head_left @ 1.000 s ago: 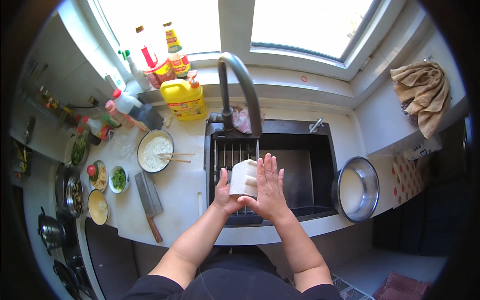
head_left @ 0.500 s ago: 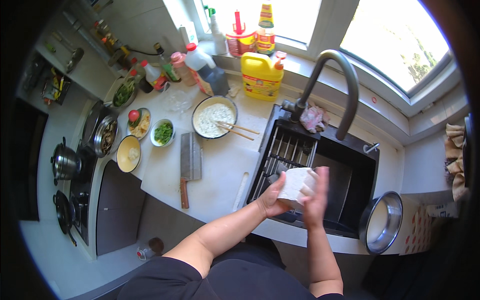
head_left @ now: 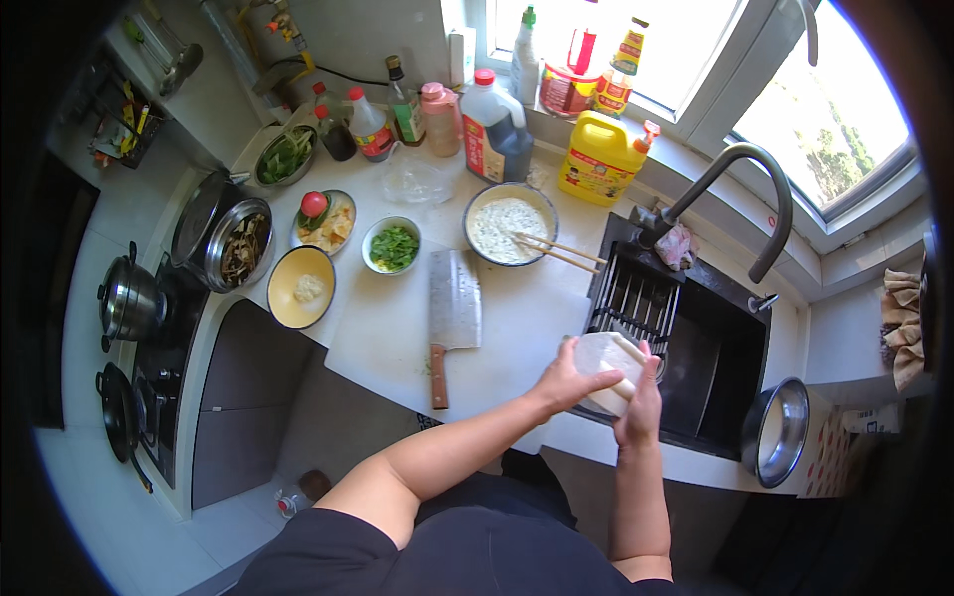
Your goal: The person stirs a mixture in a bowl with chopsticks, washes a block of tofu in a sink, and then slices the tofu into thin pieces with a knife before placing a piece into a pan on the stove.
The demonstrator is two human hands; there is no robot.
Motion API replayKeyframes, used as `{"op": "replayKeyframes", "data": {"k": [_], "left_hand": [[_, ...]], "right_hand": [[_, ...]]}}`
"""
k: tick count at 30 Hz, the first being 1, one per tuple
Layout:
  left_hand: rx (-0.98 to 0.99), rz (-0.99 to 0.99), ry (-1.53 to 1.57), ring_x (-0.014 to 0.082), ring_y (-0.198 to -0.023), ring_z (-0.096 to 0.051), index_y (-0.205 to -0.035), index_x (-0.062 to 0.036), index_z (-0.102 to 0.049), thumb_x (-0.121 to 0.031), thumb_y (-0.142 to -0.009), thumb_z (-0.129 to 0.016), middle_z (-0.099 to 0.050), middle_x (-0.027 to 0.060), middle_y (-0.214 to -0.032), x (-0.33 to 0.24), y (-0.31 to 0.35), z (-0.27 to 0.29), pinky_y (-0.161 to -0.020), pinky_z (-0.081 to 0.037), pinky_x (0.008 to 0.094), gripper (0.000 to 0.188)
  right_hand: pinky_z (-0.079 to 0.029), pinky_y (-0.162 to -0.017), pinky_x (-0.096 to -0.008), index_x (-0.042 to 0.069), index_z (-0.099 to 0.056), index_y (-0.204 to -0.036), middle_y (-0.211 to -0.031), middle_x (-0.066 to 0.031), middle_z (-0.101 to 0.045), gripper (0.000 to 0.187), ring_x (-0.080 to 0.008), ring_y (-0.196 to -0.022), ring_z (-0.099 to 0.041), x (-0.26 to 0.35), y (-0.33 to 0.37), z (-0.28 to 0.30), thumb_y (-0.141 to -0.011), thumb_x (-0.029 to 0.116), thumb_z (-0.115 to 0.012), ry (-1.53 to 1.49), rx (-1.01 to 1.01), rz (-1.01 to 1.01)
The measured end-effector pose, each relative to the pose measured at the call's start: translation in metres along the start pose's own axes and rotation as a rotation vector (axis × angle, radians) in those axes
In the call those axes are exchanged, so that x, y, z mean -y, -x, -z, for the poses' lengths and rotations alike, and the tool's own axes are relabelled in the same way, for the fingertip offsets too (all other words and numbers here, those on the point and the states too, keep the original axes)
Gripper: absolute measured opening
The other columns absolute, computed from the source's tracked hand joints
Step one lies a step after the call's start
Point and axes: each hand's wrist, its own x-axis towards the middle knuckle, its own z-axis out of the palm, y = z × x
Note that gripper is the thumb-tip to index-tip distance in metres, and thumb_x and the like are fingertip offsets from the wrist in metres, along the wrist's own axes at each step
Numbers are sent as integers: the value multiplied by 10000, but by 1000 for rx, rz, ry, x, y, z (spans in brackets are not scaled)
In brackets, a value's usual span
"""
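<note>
A white block of tofu (head_left: 608, 360) is held up between my two hands, over the front left edge of the black sink (head_left: 717, 432). My left hand (head_left: 574, 377) grips its left side, with the thumb across the near face. On its right side, the fingers of my right hand (head_left: 641, 402) are wrapped round it. To the left of my hands a cleaver (head_left: 456, 298) with a wooden handle lies on the white cutting board (head_left: 383, 348). The underside of the tofu is hidden.
A bowl of white batter (head_left: 509, 228) with chopsticks (head_left: 556, 248) stands behind the board, beside a bowl of chopped greens (head_left: 392, 245). A yellow bowl (head_left: 303, 288) sits further left. The dark tap (head_left: 770, 223) arches over the sink; a metal basin (head_left: 777, 432) stands right.
My view has swung left, so the counter things appear further right. My right hand was blurred and partly off the tofu; now its fingers close round the block.
</note>
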Motion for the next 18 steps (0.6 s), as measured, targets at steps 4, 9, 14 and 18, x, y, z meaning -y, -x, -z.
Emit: {"op": "replayKeyframes", "data": {"k": [4, 9, 14, 18], "left_hand": [[-74, 22, 314, 257, -1113, -524, -1357, 61, -263, -326, -674, -810, -474, 199, -1245, 30, 31, 86, -931, -458, 343, 957], [-220, 135, 641, 283, -1030, -577, -1307, -15, -316, -236, -729, -743, -506, 160, -1168, 30, 79, 199, -819, -523, 425, 751], [-518, 35, 520, 262, -1026, -563, -1289, -3, -320, -244, -716, -760, -509, 165, -1154, 50, 102, 271, -855, -503, 383, 761], [-598, -32, 417, 269, -1032, -567, -1313, -21, -302, -245, -711, -762, -495, 171, -1178, 72, 97, 288, -833, -514, 388, 789]], "right_hand": [[-330, -1056, -379, 61, -80, -1488, -1444, -152, -331, 791, -281, -1289, -391, -54, 15, -70, -945, 598, -285, -121, 140, -80], [-392, -965, -351, 74, -345, -1401, -1338, -160, -457, 678, -267, -1197, -475, -122, 8, -131, -924, 547, -434, 340, -52, -215], [-483, -810, -442, 26, -350, -1346, -1124, -207, -573, 800, -359, -963, -599, -192, 13, -171, -729, 390, -709, 1417, 27, 69], [-485, -815, -449, 40, -256, -1398, -1132, -201, -584, 808, -376, -997, -591, -202, 13, -182, -751, 315, -653, 1494, 95, 88]]}}
